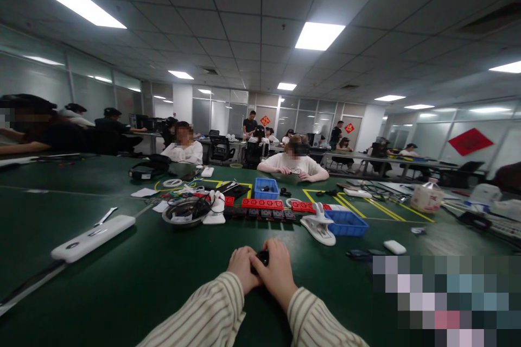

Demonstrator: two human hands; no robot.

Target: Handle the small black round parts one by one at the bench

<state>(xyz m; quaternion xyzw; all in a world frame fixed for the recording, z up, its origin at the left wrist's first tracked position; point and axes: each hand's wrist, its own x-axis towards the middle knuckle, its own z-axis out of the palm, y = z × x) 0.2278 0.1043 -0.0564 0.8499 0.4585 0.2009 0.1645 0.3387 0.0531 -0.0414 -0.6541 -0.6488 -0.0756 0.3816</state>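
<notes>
My left hand [243,266] and my right hand [279,270] meet low in the middle of the head view, just above or on the green table [175,276]. Between them is a small black object [264,258], mostly covered by my fingers, so its kind does not show. Fingers of both hands curl round it, the left from one side and the right from the other. Beyond the hands lies a row of black square pieces [266,215], with red pieces [262,204] behind it.
A white power strip [93,238] lies at left. Farther off stand a metal bowl [171,218] with cables, white clips [319,226] and blue bins [348,224] [266,188]. A white case [394,247] is at right. A person [293,165] sits opposite.
</notes>
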